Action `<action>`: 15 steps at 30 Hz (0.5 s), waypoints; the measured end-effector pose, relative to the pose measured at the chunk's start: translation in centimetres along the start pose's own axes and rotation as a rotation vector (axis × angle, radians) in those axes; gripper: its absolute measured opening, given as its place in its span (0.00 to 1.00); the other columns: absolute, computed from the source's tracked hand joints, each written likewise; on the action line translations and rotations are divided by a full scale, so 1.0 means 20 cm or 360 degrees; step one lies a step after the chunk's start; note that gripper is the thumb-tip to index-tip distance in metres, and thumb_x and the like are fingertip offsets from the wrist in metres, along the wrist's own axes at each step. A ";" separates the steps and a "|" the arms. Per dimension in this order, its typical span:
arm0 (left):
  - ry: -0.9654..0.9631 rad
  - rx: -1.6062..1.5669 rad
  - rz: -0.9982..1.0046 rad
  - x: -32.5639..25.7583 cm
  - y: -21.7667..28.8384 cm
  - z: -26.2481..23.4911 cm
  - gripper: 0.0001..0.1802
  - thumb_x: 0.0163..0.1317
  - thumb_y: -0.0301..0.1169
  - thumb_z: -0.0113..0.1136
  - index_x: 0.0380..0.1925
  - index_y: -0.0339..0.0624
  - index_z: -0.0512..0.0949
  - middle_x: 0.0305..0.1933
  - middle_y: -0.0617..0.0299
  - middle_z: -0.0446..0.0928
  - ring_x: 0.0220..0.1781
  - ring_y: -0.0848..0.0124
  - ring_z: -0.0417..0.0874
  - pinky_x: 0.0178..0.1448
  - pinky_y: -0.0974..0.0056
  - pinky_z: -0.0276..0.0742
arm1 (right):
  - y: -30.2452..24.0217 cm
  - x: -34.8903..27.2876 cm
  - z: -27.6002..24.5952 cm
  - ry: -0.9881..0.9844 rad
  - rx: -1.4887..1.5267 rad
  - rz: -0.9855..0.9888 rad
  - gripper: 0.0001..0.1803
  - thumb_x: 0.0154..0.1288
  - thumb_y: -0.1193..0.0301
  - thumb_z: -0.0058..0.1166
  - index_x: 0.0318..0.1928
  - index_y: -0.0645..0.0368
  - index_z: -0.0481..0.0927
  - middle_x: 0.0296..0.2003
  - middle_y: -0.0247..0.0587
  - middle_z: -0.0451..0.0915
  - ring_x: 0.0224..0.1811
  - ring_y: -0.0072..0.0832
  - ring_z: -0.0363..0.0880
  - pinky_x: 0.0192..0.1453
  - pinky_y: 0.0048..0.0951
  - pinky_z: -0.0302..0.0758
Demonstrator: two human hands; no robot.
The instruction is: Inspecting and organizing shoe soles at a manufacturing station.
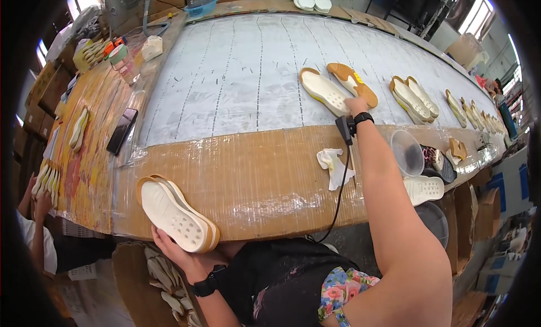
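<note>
The left hand [176, 252] is cupped against the near left side of a pair of cream soles with tan edges [174, 214], which lies at the near left of the worktop [253, 186], its near end at the edge. Some of its fingers are hidden, so one cannot tell how firmly it grips.

The right hand [356, 105] reaches far across and is closed on the near end of a tan-faced sole [351, 80], tilted on its side. Just left of that, a cream sole [323, 91] lies face up on the pale, dash-lined panel [225, 90].

To the right stands another pair of soles [410, 101], with more in a row beyond. Nearer are a clear bowl [407, 153] and, left of the forearm, a crumpled white cloth [336, 168] beside a black cable [338, 198].

At the left, a dark phone [122, 133] lies on the worktop's side section; farther left, a co-worker's hands [43, 203] touch a cluster of soles [47, 183].
</note>
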State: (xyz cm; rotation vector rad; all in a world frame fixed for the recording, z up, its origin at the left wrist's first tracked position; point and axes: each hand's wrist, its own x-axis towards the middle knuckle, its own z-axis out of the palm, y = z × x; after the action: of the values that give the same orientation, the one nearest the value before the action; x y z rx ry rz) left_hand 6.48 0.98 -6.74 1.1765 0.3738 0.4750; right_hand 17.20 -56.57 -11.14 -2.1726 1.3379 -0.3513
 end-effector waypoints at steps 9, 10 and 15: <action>0.0040 -0.0141 0.0045 0.00 -0.06 0.00 0.21 0.64 0.39 0.38 0.53 0.38 0.58 0.53 0.54 0.63 0.52 0.64 0.69 0.54 0.60 0.68 | -0.17 -0.19 -0.24 0.0426 -0.0517 -0.0103 0.29 0.46 0.50 0.57 0.45 0.58 0.74 0.46 0.44 0.73 0.53 0.41 0.67 0.53 0.38 0.67; 0.0007 -0.0198 0.0035 -0.02 -0.05 0.03 0.21 0.64 0.39 0.38 0.53 0.39 0.59 0.52 0.56 0.64 0.50 0.64 0.70 0.53 0.60 0.69 | -0.11 -0.10 -0.24 0.0442 -0.0519 -0.0108 0.29 0.46 0.50 0.57 0.45 0.58 0.74 0.46 0.44 0.73 0.53 0.41 0.67 0.53 0.38 0.67; -0.0093 -0.0237 0.0023 -0.01 -0.04 0.06 0.21 0.65 0.40 0.34 0.52 0.38 0.60 0.52 0.56 0.65 0.51 0.64 0.70 0.53 0.60 0.69 | 0.02 0.19 -0.21 0.0068 -0.0769 -0.0014 0.28 0.50 0.58 0.55 0.51 0.53 0.67 0.47 0.45 0.72 0.53 0.42 0.67 0.52 0.39 0.68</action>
State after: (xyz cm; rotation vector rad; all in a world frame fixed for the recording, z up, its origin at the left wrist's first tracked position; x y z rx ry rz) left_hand 7.01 -0.26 -7.10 1.0467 0.2748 0.4720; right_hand 16.56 -61.37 -8.29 -2.5704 1.5619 -0.0789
